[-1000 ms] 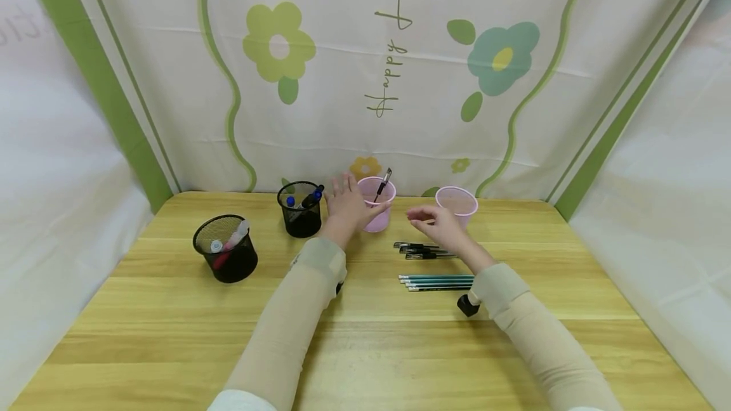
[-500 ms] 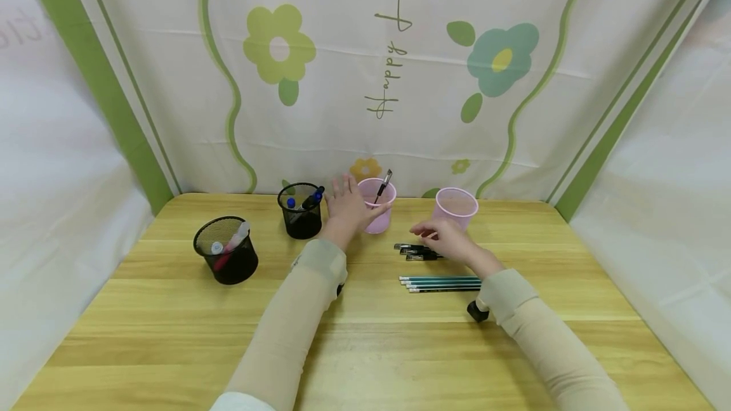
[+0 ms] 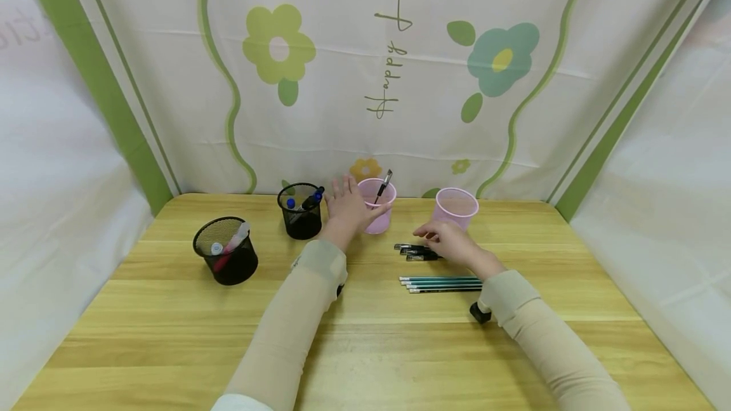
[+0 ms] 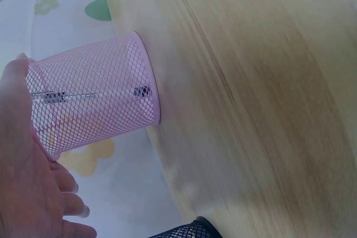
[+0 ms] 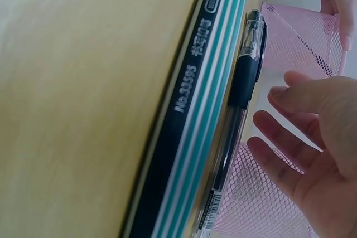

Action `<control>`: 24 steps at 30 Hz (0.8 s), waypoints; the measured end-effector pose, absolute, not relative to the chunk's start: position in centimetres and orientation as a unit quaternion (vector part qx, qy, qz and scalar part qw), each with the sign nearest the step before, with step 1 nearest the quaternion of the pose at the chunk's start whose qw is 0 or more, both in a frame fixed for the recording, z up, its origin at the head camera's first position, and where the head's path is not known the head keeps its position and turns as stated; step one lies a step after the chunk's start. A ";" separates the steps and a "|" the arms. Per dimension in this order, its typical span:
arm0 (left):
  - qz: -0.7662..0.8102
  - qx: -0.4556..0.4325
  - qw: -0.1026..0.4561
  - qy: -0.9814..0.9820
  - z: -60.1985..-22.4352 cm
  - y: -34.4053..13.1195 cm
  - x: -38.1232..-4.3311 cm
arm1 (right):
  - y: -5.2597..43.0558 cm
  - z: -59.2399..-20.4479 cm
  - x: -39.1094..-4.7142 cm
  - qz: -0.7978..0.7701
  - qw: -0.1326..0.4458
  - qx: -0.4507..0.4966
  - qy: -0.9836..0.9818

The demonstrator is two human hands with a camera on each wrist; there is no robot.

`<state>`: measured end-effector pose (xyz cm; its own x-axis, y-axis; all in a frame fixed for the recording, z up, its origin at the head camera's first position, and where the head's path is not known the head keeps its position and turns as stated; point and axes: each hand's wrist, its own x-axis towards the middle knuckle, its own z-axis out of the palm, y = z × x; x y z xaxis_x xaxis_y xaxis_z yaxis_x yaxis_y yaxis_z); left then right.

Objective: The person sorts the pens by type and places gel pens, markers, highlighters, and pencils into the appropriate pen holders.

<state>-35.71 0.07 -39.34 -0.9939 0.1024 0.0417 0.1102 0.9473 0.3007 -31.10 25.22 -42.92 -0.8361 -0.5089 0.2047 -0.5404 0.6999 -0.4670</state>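
My left hand (image 3: 345, 211), fingers straight and spread, rests against the rim of a pink mesh pen cup (image 3: 377, 226), with the thumb across its near side. One black gel pen (image 3: 384, 184) leans in this cup, its clear cap above the rim; through the mesh it shows in the left wrist view. Over several black gel pens (image 3: 419, 258) lying on the table hovers my right hand (image 3: 448, 241). Its fingers are loosely bent, and in the right wrist view nothing is between thumb and fingertips. A second pink mesh cup (image 3: 464, 221) stands just behind the right hand.
Several green and black pencils (image 3: 440, 283) lie in a row in front of the pens. To the left stand a black mesh cup (image 3: 302, 227) with blue-capped pens and another black mesh cup (image 3: 237, 268) with markers. A printed curtain (image 3: 354, 81) hangs behind the table.
My right hand has moved down and slightly right, from beside the right pink cup to over the black pens. The left hand stays at its cup.
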 end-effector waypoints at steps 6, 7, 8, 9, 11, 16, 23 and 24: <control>-0.145 -0.054 0.017 -0.988 -39.3 0.1 -35.6 | 25.3 -43.0 -31.1 0.254 0.034 0.290 -0.922; -0.144 -0.054 0.018 -0.988 -39.3 0.1 -35.6 | 25.3 -43.0 -31.1 0.252 0.036 0.293 -0.922; -0.144 -0.054 0.019 -0.988 -39.3 0.1 -35.6 | 25.3 -43.1 -31.1 0.249 0.037 0.295 -0.922; -0.145 -0.054 0.020 -0.988 -39.3 0.1 -35.6 | 25.4 -43.1 -31.1 0.246 0.037 0.297 -0.922; -0.148 -0.055 0.020 -0.987 -39.4 0.1 -35.6 | 25.4 -43.1 -31.0 0.242 0.036 0.299 -0.922; -0.149 -0.056 0.018 -0.987 -39.4 0.1 -35.6 | 25.3 -43.2 -30.9 0.233 0.034 0.296 -0.926; -0.150 -0.056 0.014 -0.987 -39.3 0.1 -35.7 | 24.7 -43.2 -31.0 0.205 0.049 0.297 -0.931; -0.151 -0.056 0.013 -0.987 -39.3 0.1 -35.7 | 24.6 -43.2 -31.0 0.202 0.052 0.297 -0.932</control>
<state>-35.69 0.06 -39.27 -0.9933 0.1071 0.0430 0.1151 0.9483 0.2957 -31.02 24.62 -43.24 -0.8183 -0.5326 0.2162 -0.5743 0.7419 -0.3461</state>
